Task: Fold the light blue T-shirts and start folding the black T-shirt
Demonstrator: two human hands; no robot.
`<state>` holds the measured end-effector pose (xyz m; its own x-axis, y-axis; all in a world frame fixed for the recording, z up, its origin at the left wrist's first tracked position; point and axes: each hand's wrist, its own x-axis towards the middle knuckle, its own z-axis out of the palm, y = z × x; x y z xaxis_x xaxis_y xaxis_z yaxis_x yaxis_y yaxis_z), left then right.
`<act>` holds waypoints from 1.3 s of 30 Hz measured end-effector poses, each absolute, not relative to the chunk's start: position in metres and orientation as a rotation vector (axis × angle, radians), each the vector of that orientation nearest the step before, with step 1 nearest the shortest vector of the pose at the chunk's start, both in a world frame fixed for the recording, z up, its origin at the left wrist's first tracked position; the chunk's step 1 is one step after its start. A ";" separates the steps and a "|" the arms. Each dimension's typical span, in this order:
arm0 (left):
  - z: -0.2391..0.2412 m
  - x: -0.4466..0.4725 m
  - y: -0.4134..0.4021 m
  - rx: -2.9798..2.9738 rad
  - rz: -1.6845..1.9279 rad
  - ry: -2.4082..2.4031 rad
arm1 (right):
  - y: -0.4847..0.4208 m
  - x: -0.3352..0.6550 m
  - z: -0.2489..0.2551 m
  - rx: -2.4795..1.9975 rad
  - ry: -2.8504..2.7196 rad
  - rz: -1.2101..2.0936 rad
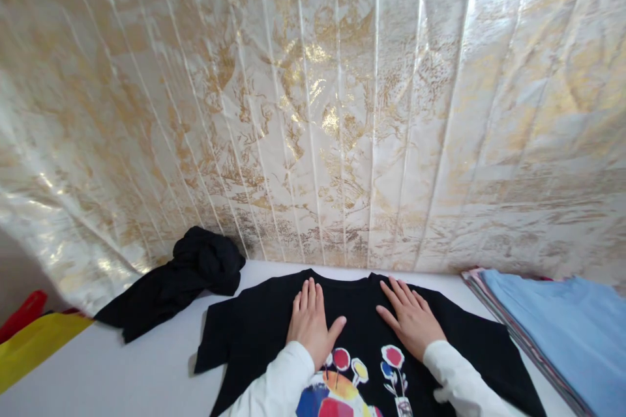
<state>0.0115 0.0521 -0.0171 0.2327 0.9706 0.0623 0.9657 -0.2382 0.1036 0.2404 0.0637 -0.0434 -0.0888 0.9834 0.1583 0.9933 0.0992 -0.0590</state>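
Observation:
A black T-shirt with a colourful flower print lies spread flat on a white table, its collar towards the wall. My left hand rests flat on the shirt's chest, fingers together and stretched out, thumb apart. My right hand lies flat beside it on the right of the chest, fingers spread. Both hands hold nothing. White sleeves cover both my forearms.
A crumpled black garment lies at the back left of the table. A stack of folded clothes with a light blue piece on top sits at the right. Yellow and red cloth shows at the far left. A gold-patterned curtain hangs behind.

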 end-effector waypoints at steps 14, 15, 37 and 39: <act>-0.016 0.006 0.042 2.702 0.335 1.408 | 0.061 0.238 -0.044 -1.828 -2.259 -0.067; -0.018 0.007 0.040 2.721 0.313 1.320 | 0.061 0.239 -0.044 -1.848 -2.256 -0.050; -0.021 0.022 0.002 2.781 0.295 1.115 | -0.032 0.252 -0.052 -1.825 -2.249 -0.098; -0.022 0.020 0.000 2.791 0.288 1.118 | -0.032 0.265 -0.054 -1.887 -2.191 -0.132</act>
